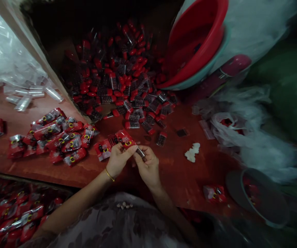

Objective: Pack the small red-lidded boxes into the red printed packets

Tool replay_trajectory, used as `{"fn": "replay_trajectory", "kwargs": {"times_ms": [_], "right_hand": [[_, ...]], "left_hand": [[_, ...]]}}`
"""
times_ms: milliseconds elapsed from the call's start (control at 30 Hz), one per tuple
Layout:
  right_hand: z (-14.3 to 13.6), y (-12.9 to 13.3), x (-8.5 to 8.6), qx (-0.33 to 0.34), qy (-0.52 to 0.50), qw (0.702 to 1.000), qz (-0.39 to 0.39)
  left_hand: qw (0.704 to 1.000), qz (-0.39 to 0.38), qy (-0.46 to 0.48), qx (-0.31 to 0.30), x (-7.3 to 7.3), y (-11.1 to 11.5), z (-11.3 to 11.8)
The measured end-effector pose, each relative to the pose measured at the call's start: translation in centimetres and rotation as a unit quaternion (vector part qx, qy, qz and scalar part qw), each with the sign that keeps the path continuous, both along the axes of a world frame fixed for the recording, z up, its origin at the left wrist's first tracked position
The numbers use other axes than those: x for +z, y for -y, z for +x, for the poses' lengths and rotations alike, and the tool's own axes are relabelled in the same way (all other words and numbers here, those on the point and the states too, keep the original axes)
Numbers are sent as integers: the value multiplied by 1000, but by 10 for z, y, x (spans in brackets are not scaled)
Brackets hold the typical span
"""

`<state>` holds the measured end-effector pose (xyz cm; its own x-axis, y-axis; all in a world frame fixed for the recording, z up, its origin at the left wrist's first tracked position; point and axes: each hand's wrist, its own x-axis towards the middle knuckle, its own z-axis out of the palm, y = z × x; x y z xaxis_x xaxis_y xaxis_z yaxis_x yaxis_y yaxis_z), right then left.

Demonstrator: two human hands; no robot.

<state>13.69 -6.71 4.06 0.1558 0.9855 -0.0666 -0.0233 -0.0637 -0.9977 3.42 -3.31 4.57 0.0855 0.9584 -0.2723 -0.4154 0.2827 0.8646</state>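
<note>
My left hand (118, 159) pinches a red printed packet (125, 137) just above the wooden table. Close against it, my right hand (147, 166) is closed on a small clear container (140, 152) with dark contents, held at the packet's right end. Whether the container is partly inside the packet I cannot tell. Under and left of the left hand lies another flat red packet (103, 150). Several small red-capped clear containers (132, 121) lie just beyond the hands, one dark container (161, 138) to their right.
Filled red packets (60, 137) are heaped at left, more in a box (14, 213) below. A cardboard box (58, 74) spills red-capped containers. A red basin (190, 44), a flask (223, 74), plastic bags (257, 144) and a cap (259, 196) stand or lie rightward.
</note>
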Motion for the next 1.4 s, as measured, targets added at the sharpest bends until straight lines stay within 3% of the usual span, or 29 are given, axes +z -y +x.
{"fn": "replay_trajectory", "kwargs": {"times_ms": [233,400,633,900,1033,1100,1167,1267,1333,1400], "right_hand": [[4,-6,-7,77,-129,988,-34],[6,-3,-9,53,-20,998,-9],[5,2,-9,13,3,1000,15],[7,-9,-16,65,-72,994,-47],[-8,-13,-23,46,-28,998,-30],[-8,-16,-22,42,57,997,17],[5,-21,-18,22,204,977,64],[49,-32,-20,-72,458,882,85],[79,-39,-29,-126,562,816,38],[97,-43,-42,-109,602,791,-12]], "left_hand": [[998,-20,18,-59,4,-1,-5],[999,-2,32,-42,0,-7,-9],[989,-9,1,-148,-3,4,4],[992,-53,60,-99,-13,11,-2],[992,-75,41,-98,-15,16,-4],[993,-75,46,-73,-12,15,-13],[994,-79,73,-19,-6,9,-33],[978,-62,121,158,6,-11,-86],[947,-6,138,291,14,-23,-120],[936,26,108,334,18,-28,-141]]}}
